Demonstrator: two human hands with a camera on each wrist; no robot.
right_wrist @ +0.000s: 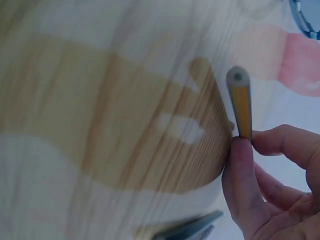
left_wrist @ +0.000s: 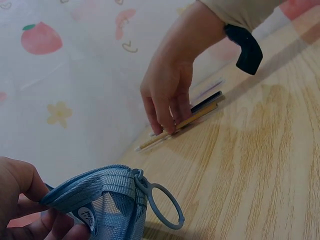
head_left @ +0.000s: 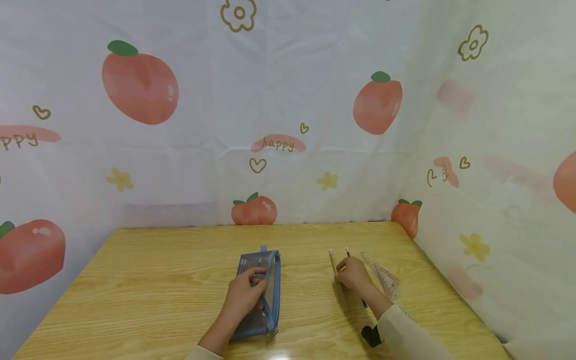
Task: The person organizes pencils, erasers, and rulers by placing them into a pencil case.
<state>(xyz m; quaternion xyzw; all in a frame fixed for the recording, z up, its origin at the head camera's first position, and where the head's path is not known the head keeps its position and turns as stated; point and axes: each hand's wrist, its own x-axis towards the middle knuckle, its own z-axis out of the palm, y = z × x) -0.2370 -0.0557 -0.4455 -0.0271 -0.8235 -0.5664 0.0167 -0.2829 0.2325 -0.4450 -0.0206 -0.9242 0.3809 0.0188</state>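
My left hand (head_left: 245, 295) grips the edge of a blue mesh pencil case (head_left: 256, 327), which lies on the table with its zipper side parted. Through the mesh, pens (head_left: 243, 265) show inside. A ring hangs from the case's zipper end (left_wrist: 167, 205) in the left wrist view. Off to the right, my right hand (head_left: 354, 274) pinches a yellow pencil (right_wrist: 242, 112) between thumb and fingers. The pencil lies low over the tabletop, its white-tipped end pointing away in the head view. Beside it is a dark pencil or pen (head_left: 347, 251), partly hidden by the hand.
Clear plastic rulers, one a set square (head_left: 386, 281), lie right of my right hand. The wooden table (head_left: 148, 285) meets a fruit-printed cloth (head_left: 193, 180) at the back and right. A black piece (head_left: 371, 336) hangs by the right sleeve.
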